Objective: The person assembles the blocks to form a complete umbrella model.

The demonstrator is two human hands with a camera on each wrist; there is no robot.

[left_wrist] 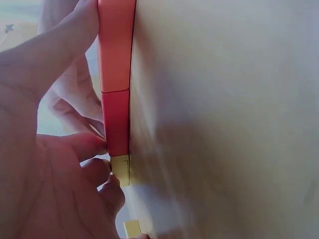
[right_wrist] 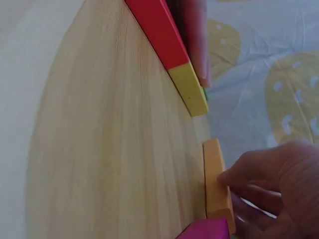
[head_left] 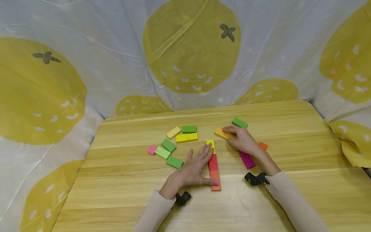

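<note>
Desk [head_left: 290, 193], mid-area: a row of blocks laid end to end, orange block [head_left: 215, 180] nearest the front edge, then red block [head_left: 213, 162], then yellow block [head_left: 211, 144].

Step, as judged: extending the row.

Left hand [head_left: 195, 167] lies spread flat, fingers straight against the row's left side.

Right hand [head_left: 242, 139] pinches an amber block [head_left: 221, 133] toward the back edge; next it needs aligning beyond the yellow end.

Head view high over table [head_left: 290, 199], wrist views grazing, perhaps blurred, sharing block row [head_left: 214, 167]
</note>
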